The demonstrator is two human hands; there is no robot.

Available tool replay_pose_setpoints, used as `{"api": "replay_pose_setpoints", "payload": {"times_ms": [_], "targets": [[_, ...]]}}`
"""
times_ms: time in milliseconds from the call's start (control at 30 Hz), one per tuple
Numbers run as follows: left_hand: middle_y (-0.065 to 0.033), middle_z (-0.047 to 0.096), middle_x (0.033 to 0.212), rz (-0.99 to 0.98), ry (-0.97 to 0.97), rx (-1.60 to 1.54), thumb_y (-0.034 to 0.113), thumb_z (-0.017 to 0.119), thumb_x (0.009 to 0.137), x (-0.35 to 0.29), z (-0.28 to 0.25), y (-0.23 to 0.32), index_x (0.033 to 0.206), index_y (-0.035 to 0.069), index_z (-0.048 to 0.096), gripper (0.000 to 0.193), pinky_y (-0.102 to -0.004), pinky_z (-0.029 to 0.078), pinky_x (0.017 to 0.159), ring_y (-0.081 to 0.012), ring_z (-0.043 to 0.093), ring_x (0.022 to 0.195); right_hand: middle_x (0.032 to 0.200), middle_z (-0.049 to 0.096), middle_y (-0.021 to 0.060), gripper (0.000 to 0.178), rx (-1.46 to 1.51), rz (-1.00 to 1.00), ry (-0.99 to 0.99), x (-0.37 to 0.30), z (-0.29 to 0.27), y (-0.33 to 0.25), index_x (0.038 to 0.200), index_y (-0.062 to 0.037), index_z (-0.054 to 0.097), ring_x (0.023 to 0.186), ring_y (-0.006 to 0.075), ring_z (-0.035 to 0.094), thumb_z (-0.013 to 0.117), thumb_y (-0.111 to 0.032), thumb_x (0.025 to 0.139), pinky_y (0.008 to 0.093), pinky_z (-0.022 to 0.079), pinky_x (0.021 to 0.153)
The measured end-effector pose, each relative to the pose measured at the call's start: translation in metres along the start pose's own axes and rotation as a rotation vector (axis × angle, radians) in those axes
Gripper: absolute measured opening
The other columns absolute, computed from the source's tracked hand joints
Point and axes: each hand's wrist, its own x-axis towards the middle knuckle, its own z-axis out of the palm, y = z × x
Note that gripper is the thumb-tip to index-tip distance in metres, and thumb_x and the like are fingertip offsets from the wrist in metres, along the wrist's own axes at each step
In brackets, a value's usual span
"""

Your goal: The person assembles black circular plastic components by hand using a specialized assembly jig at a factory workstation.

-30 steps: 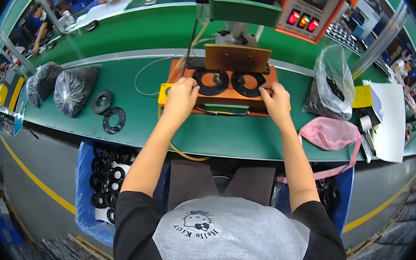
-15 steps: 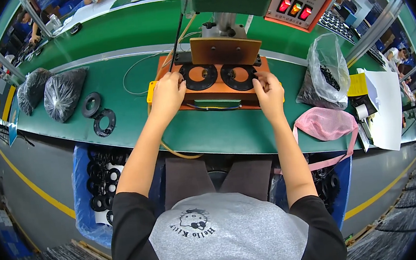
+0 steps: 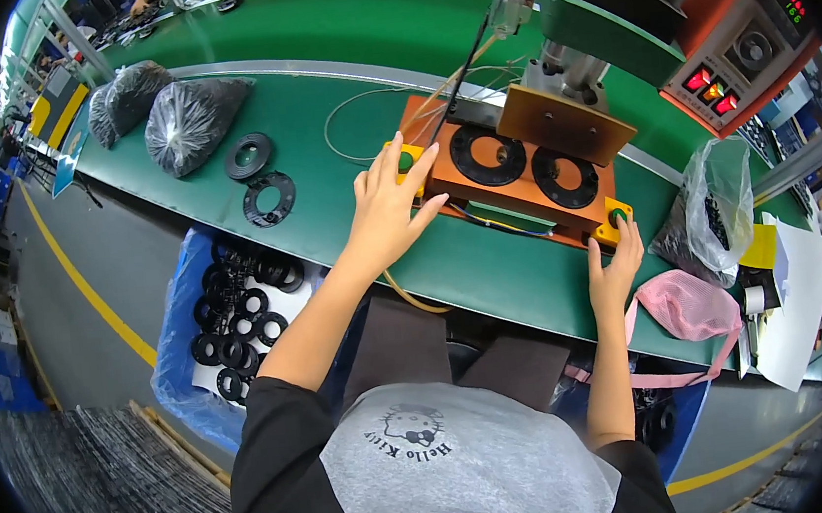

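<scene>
Fingers (image 3: 389, 168) of the left hand (image 3: 383, 222) were spread wide around a green push button on the left yellow button box (image 3: 416, 189), thumb well apart from the rest, with nothing held. The right hand (image 3: 614, 271), also without a load, curved loosely at the right yellow button box (image 3: 608, 235), a moderate gap between its thumb and fingers; whether either button was pressed could not be told. Between the hands, two flat black rings (image 3: 464, 157) lay side by side on top of an orange fixture (image 3: 606, 186), below one tilted brown plate (image 3: 567, 126). Two more black rings (image 3: 253, 205) lay on the green bench (image 3: 492, 273) to the left, close together. Beyond them sat two closed plastic bags (image 3: 191, 124), their contents dark and unclear. On the right, one open clear bag (image 3: 724, 216) contained many small black parts, near one pink mesh pouch (image 3: 690, 306) with a strap and one white roll (image 3: 754, 300). Below the bench, a blue-lined bin (image 3: 178, 378) on the left held over ten black rings, too overlapped to count exactly; a second blue bin (image 3: 684, 443) on the right, partly hidden, held black pieces. Three lit switches (image 3: 712, 92) glowed on one orange control box (image 3: 756, 90).
</scene>
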Motion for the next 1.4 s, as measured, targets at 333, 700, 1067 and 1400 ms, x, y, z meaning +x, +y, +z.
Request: {"api": "replay_pose_setpoints", "payload": {"times_ms": [333, 700, 1067, 1400], "targets": [[-0.0289, 0.034, 0.131, -0.253, 0.029, -0.136, 0.035, 0.065, 0.077, -0.005, 0.026, -0.027, 0.123, 0.0, 0.044, 0.062, -0.0425, 0.032, 0.096, -0.0403, 0.042, 0.116, 0.126, 0.042, 0.0177, 0.059, 0.018, 0.032, 0.051, 0.003, 0.009, -0.002, 0.123, -0.0038, 0.044, 0.118, 0.0343, 0.037, 0.07, -0.018, 0.072, 0.0415, 0.029, 0.099], [-0.0291, 0.037, 0.129, -0.258, -0.12, -0.148, 0.038, 0.067, 0.073, 0.006, 0.018, -0.036, 0.118, 0.005, 0.049, 0.059, -0.0422, 0.038, 0.094, -0.0418, 0.044, 0.112, 0.115, 0.047, 0.0178, 0.052, 0.02, 0.071, 0.024, 0.014, 0.003, -0.002, 0.115, -0.0046, 0.053, 0.107, 0.0339, 0.042, 0.073, -0.016, 0.068, 0.0412, 0.035, 0.092], [-0.0274, 0.007, 0.143, -0.861, -0.051, 0.483, 0.06, 0.06, 0.069, -0.028, -0.028, -0.156, 0.137, 0.017, 0.029, 0.086, -0.0648, 0.024, 0.092, -0.0484, 0.02, 0.126, 0.124, 0.041, 0.0186, 0.035, 0.256, 0.196, 0.099, -0.054, -0.028, -0.006, 0.109, 0.0001, 0.05, 0.117, 0.0342, 0.038, 0.054, -0.002, 0.075, 0.0407, 0.028, 0.099], [-0.0237, 0.023, 0.136, -0.96, -0.059, 0.423, 0.039, 0.063, 0.073, -0.009, -0.018, -0.175, 0.134, 0.015, 0.033, 0.072, -0.0534, 0.03, 0.092, -0.0395, 0.036, 0.116, 0.114, 0.047, 0.017, 0.021, 0.288, 0.199, 0.016, -0.063, -0.014, -0.009, 0.095, 0.0008, 0.054, 0.109, 0.0311, 0.045, 0.054, 0.001, 0.073, 0.0365, 0.034, 0.094]]}}
